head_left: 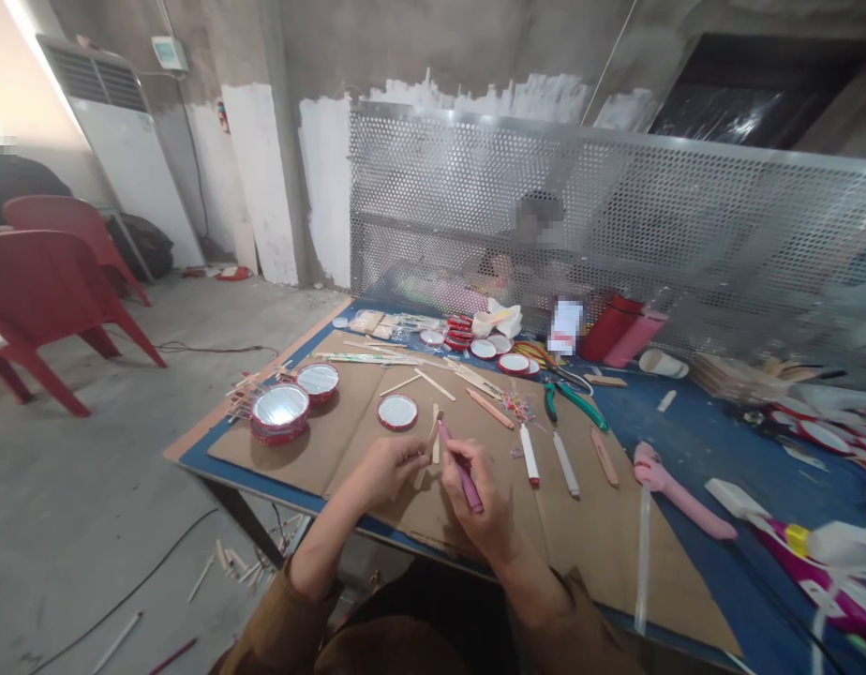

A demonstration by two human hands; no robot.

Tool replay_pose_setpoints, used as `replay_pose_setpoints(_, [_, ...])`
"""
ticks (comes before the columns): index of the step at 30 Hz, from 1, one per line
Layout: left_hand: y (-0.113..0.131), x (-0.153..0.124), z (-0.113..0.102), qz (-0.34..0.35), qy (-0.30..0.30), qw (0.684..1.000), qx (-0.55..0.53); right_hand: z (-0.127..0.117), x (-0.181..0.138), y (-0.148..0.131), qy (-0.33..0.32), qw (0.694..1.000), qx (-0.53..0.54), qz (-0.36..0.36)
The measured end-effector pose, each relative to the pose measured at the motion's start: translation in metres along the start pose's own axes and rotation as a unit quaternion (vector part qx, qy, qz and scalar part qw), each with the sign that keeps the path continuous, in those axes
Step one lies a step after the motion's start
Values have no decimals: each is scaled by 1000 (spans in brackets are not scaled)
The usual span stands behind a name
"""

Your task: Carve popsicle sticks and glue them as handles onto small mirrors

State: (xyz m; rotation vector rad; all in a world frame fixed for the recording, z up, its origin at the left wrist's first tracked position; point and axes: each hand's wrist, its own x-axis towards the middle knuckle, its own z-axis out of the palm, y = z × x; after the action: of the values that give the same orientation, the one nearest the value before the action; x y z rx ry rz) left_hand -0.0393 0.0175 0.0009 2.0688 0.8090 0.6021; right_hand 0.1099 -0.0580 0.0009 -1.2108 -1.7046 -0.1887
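My left hand (387,467) is closed on a flat wooden craft stick (433,433), held up at a tilt over the cardboard (355,459). My right hand (482,492) grips a purple pen (465,480), its tip close to the stick's upper end; whether they touch I cannot tell. Just beyond the hands lies a round red-rimmed disc (397,412) with a pale shiny top. More such discs (279,411) are stacked at the left. White pens (530,457) and salmon-coloured pens (604,457) lie to the right of my right hand.
Green-handled pliers (580,405) and a pink glue gun (682,492) lie on the right. Loose sticks (435,383), bagged pieces and more discs (513,363) line the back, before a perforated metal screen (447,197). Behind it sits another person. Red chairs (46,300) stand at left.
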Motion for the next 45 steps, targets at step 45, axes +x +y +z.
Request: replay_pose_setpoints(45, [3, -1, 0, -9, 12, 1000, 3, 2, -2, 1, 43, 998, -9, 34])
